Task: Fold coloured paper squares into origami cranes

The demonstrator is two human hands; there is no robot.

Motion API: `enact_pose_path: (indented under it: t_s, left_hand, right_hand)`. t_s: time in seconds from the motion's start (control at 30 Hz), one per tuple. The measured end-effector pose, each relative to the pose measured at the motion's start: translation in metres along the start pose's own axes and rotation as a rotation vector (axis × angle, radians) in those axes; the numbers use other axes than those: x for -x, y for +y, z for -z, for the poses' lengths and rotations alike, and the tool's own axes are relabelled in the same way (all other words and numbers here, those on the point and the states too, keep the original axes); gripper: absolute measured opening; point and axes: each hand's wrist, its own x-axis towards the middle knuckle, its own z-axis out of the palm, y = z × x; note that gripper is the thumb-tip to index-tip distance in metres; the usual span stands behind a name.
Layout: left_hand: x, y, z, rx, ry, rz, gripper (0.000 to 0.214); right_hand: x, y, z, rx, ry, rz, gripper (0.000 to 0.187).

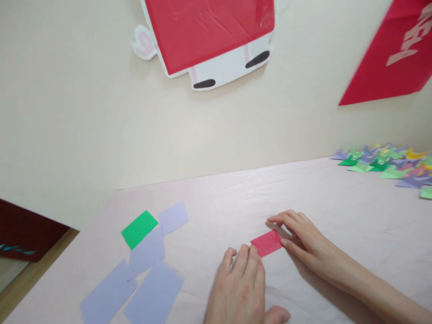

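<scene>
A small folded red paper (267,243) lies flat on the pale pink table (219,198). My left hand (241,288) rests palm down just below it, fingertips pressing on its near left end. My right hand (299,234) comes in from the right, its fingers stretched flat along the paper's far and right edges. Neither hand lifts the paper; both hold it down against the table.
To the left lie a green paper rectangle (139,229) and several lavender rectangles (153,270). A pile of folded coloured paper pieces (388,164) sits at the far right. Red posters (209,31) hang on the cream wall. The table's left edge drops to a wooden floor.
</scene>
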Motion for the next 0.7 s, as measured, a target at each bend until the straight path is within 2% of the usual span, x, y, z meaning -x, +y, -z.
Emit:
enact_pose_path:
  t_s: [0.2,0.37,0.53,0.7]
  left_hand:
    - [-0.004,-0.006,0.005,0.025,0.026,0.041,0.061]
    - [-0.003,-0.008,0.005,0.056,-0.004,0.074,0.048]
    - [-0.005,-0.008,0.006,0.064,0.003,0.077,0.038]
    - [-0.004,-0.008,0.006,0.064,-0.006,0.084,0.035]
  right_hand:
    - [0.001,-0.002,0.002,-0.011,0.027,-0.028,0.027]
    - [0.001,-0.009,0.003,0.029,-0.02,-0.027,0.011]
    - [0.003,-0.016,0.005,-0.064,-0.037,-0.001,0.006]
    - [0.006,-0.022,0.009,-0.108,-0.173,0.099,0.003]
